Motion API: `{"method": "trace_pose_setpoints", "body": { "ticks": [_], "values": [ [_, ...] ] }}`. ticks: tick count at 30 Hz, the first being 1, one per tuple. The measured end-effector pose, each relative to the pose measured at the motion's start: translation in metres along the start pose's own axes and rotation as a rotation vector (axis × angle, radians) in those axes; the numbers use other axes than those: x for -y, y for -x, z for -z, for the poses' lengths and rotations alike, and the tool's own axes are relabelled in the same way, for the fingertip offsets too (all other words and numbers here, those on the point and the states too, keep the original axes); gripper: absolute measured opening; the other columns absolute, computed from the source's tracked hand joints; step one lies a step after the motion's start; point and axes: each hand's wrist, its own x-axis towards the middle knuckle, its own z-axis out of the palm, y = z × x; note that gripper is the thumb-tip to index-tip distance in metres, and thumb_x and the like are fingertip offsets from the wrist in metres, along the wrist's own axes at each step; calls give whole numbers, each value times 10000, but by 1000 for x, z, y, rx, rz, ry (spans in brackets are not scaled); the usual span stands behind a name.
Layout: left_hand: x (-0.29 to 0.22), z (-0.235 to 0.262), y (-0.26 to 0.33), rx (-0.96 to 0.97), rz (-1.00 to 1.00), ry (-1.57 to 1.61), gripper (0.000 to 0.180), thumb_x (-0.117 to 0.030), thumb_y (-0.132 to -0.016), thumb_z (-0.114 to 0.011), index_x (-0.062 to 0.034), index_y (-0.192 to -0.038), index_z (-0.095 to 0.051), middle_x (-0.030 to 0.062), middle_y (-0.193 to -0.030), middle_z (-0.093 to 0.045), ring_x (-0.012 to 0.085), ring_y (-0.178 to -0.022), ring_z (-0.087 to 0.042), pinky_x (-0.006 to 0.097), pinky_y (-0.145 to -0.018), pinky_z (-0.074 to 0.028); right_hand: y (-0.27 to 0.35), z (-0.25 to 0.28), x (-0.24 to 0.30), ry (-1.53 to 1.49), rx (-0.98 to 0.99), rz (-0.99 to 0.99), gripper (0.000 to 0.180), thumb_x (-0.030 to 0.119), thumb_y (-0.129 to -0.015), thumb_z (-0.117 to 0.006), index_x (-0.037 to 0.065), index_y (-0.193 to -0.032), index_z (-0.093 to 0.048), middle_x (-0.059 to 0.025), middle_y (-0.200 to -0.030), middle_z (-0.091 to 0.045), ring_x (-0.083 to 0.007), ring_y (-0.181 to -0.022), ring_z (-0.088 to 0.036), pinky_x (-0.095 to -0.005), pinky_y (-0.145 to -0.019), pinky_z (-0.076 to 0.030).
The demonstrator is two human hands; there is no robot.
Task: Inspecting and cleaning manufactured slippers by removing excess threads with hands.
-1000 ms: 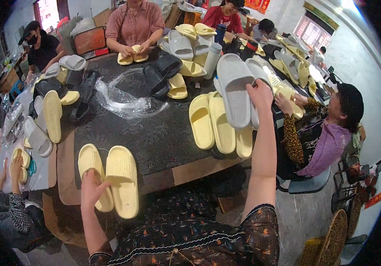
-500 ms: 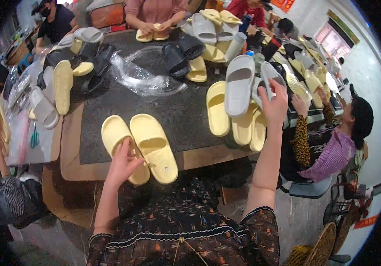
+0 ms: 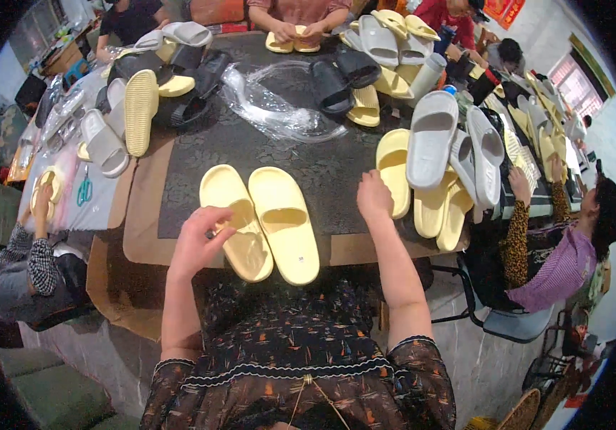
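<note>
Low in the middle of the frame, a pair of pale yellow slide sandals lies side by side on the dark counter, their heels reaching over its near edge. The left hand has its fingers curled around the strap of the left yellow slide, gripping it, while the right yellow slide lies untouched, just beside and touching its mate. The right hand, right of centre, rests loosely open, fingers bent downward, on the counter at the near edge of a heap of slides, where grey ones lie stacked over yellow ones. Higher up, near the centre top, a crumpled clear plastic bag lies on the counter, with black slides beside it. At upper left, more grey and yellow slides are heaped. Other people sit around the counter's edges.
</note>
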Motion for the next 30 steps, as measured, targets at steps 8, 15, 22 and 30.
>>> {"method": "trace_pose_setpoints", "body": {
  "ticks": [8, 15, 22, 30],
  "values": [
    [30, -9, -16, -201, -138, -206, 392, -191, -780, -711, -83, -1147, -624, 125, -1256, -549, 326, -1192, -461, 425, -1014, -374, 32, 22, 3, -331, -238, 153, 116, 131, -855, -596, 16, -864, -592, -134, -834, -610, -278, -709, -632, -387, -604, -497],
    [27, -33, -26, -89, -148, -281, 571, -254, -743, -749, -91, -1254, -554, 167, -1354, -451, 371, -1281, -368, 452, -1070, -335, 77, 73, 9, -860, -676, 164, 29, 17, -839, -573, 32, -848, -550, -42, -870, -593, -89, -639, -481, -211, -553, -408],
    [0, -47, -19, -27, -290, -288, 594, -200, -716, -773, -130, -1259, -545, 149, -1364, -444, 385, -1323, -334, 478, -1085, -316, 88, 127, 25, -1503, -658, 182, 31, 28, -832, -530, 32, -824, -501, -158, -1020, -581, -155, -760, -516, -261, -670, -454],
    [-69, -37, -18, -37, -619, -91, 708, -275, -727, -778, -90, -1337, -471, 148, -1465, -350, 373, -1353, -310, 483, -1097, -298, 118, 156, 41, -1001, -237, 438, 135, -4, -677, -704, 62, -736, -602, -58, -778, -635, -155, -676, -593, -292, -598, -480]
  ]
}}
